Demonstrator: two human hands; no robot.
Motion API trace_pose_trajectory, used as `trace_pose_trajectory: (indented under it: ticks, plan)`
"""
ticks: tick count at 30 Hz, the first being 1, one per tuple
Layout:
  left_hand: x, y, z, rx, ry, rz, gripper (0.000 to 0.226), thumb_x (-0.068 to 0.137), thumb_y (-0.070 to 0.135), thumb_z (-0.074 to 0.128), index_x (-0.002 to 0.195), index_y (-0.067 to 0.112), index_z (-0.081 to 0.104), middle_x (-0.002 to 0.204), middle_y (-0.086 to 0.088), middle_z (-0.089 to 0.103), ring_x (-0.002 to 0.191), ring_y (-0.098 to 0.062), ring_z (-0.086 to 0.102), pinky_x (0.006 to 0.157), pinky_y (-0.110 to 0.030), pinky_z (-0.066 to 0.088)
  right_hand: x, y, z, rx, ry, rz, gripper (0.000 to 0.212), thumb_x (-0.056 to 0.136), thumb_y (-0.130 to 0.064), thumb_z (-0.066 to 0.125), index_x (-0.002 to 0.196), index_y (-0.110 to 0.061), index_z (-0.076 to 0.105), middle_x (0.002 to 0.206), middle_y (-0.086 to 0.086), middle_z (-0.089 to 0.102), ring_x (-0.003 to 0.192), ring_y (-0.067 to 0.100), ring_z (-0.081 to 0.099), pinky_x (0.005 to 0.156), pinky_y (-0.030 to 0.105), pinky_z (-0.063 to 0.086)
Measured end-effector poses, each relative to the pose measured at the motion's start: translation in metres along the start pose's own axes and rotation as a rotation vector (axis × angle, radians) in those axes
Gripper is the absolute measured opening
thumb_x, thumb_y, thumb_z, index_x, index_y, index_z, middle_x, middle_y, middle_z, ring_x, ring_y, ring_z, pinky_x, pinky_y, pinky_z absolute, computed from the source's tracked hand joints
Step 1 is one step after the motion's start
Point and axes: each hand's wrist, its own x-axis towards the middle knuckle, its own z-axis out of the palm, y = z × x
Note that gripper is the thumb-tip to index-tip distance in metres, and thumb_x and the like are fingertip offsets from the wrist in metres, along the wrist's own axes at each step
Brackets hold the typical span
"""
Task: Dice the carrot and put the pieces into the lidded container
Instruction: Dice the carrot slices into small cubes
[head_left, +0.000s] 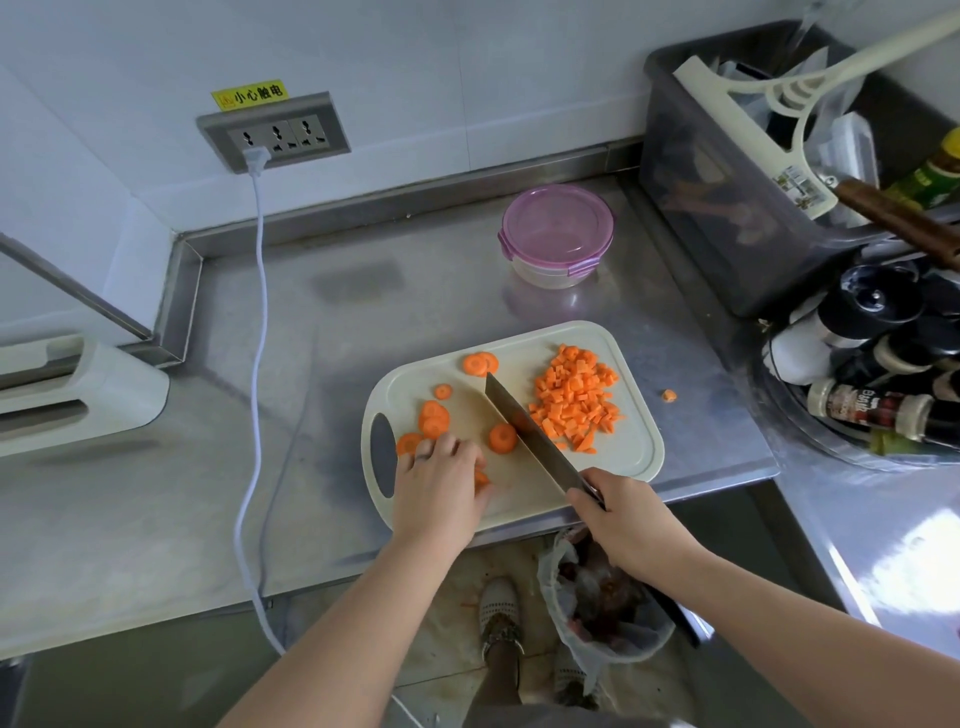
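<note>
Both hands work at the near edge of the cutting board (524, 493), which sits right at the front lip of the steel counter (363, 312), so there is next to no margin on the person's side. Left of the left hand (436, 488) the board's handle slot comes first, then a broad run of steel out to the white power cord (254, 364). Ahead of the hands, past the board's far rim, more steel leads up to the lidded container (557, 236), pink lid on, well apart from both hands. To the right the room tightens: a grey bin (727, 208) and a tub of spice bottles (857, 364) crowd that side. The right hand (631, 525) is wrapped round the handle of the knife (530, 431), blade angling away and leftward across the board between the hands. The left hand's fingers curl down onto the carrot slices (434, 418), more rounds lying just beyond its fingertips. The diced carrot (576, 397) is heaped ahead of the right hand, on the blade's right side. One stray piece (669, 396) lies off the board, on the steel farther right.
</note>
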Motion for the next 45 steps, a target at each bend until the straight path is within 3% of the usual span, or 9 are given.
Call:
trace_pose_trajectory:
  ticks: [7,12,18,23,26,29,32,38,45]
  plan:
    - [-0.001,-0.01,-0.001,0.006,0.067,-0.044,0.025,0.097,0.031,0.046,0.119,0.029,0.056,0.125,0.008,0.049,0.112,-0.02,0.048,0.088,-0.029,0.033,0.001,-0.003,0.001,-0.005,0.004,-0.002,0.017,0.101,-0.027,0.042,0.095,-0.019,0.055,0.077,0.0,0.06,0.061,0.014,0.055,0.064,0.035,0.053]
    - [0.023,0.022,-0.015,-0.434,-0.009,-0.198,0.033,0.095,0.028,0.053,0.126,0.015,0.056,0.121,-0.002,0.058,0.106,-0.019,0.059,0.078,-0.024,0.044,0.001,-0.002,0.003,0.001,0.006,0.002,0.015,0.101,-0.028,0.042,0.1,-0.02,0.055,0.081,0.001,0.063,0.061,0.014,0.058,0.065,0.036,0.055]
    - [0.033,0.028,-0.019,-0.593,-0.083,-0.333,0.025,0.093,0.024,0.059,0.112,0.01,0.068,0.108,-0.006,0.069,0.099,-0.019,0.062,0.075,-0.022,0.041,-0.001,-0.004,0.007,-0.021,0.019,-0.019,0.022,0.101,-0.03,0.039,0.094,-0.016,0.055,0.084,0.004,0.064,0.074,0.021,0.061,0.072,0.041,0.053]
    - [0.023,0.029,-0.016,-0.77,-0.079,-0.451,0.017,0.087,0.022,0.066,0.097,0.01,0.072,0.091,-0.001,0.07,0.088,-0.016,0.062,0.076,-0.026,0.046,0.0,-0.002,0.013,-0.073,0.022,-0.059,0.024,0.102,-0.03,0.036,0.096,-0.015,0.054,0.083,0.004,0.062,0.073,0.022,0.059,0.069,0.044,0.053]
    - [0.024,0.027,-0.01,-0.867,-0.106,-0.548,0.008,0.083,0.024,0.07,0.077,0.018,0.067,0.086,-0.004,0.073,0.086,-0.019,0.067,0.083,-0.034,0.053,0.002,-0.001,0.017,-0.147,0.016,-0.082,0.023,0.102,-0.031,0.034,0.096,-0.017,0.051,0.082,0.005,0.062,0.072,0.025,0.06,0.068,0.045,0.053]
    - [0.024,0.027,-0.008,-0.981,-0.116,-0.599,0.025,0.08,0.019,0.072,0.061,0.026,0.057,0.072,-0.004,0.071,0.082,-0.024,0.069,0.085,-0.042,0.055,0.004,-0.002,0.015,-0.176,0.003,-0.1,0.02,0.102,-0.029,0.033,0.097,-0.019,0.049,0.085,0.006,0.063,0.075,0.026,0.061,0.07,0.046,0.053]
    - [0.024,0.026,-0.008,-1.022,-0.122,-0.611,0.027,0.082,0.015,0.071,0.061,0.025,0.057,0.068,-0.003,0.069,0.082,-0.025,0.069,0.086,-0.042,0.055,0.005,-0.005,0.007,-0.152,0.028,-0.105,0.023,0.102,-0.027,0.032,0.108,-0.016,0.051,0.088,0.007,0.063,0.079,0.028,0.06,0.073,0.045,0.051]
    - [0.024,0.025,-0.005,-1.031,-0.117,-0.587,0.024,0.078,0.012,0.07,0.057,0.02,0.062,0.074,-0.012,0.072,0.083,-0.031,0.068,0.081,-0.049,0.056,-0.005,-0.013,0.008,-0.252,0.062,-0.18,0.032,0.103,-0.026,0.03,0.132,-0.021,0.043,0.079,0.005,0.059,0.066,0.025,0.055,0.059,0.036,0.046]
    - [0.025,0.024,-0.002,-1.051,-0.115,-0.599,0.019,0.078,0.016,0.073,0.063,0.022,0.062,0.074,-0.008,0.072,0.082,-0.026,0.069,0.082,-0.044,0.056,-0.005,-0.011,0.013,-0.379,0.052,-0.151,0.033,0.101,-0.018,0.032,0.134,-0.024,0.036,0.082,0.007,0.063,0.069,0.028,0.062,0.056,0.034,0.046]
